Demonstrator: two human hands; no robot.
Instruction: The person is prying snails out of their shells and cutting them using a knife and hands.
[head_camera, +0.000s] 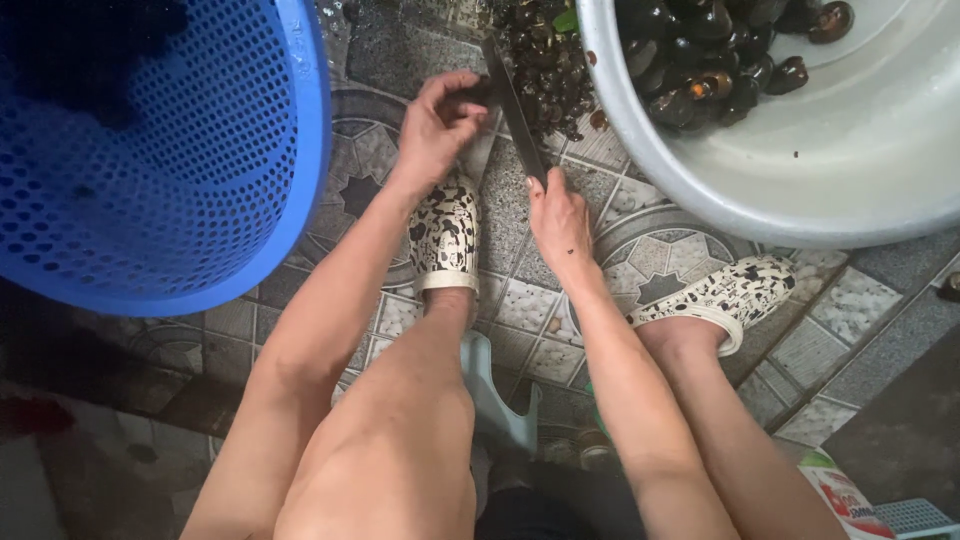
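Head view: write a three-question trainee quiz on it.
1. True or false: the right hand holds the knife by its handle.
2. Which container holds dark snails: A, the blue basket, or B, the pale basin?
3. What does the left hand touch near the knife's far end?

Key:
1. True
2. B
3. A small dark piece, probably a snail; too hidden to be sure.

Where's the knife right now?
In the head view the knife is top centre, gripped by the right hand, its blade slanting up across the floor tiles to the left hand, between the blue basket and the white basin.
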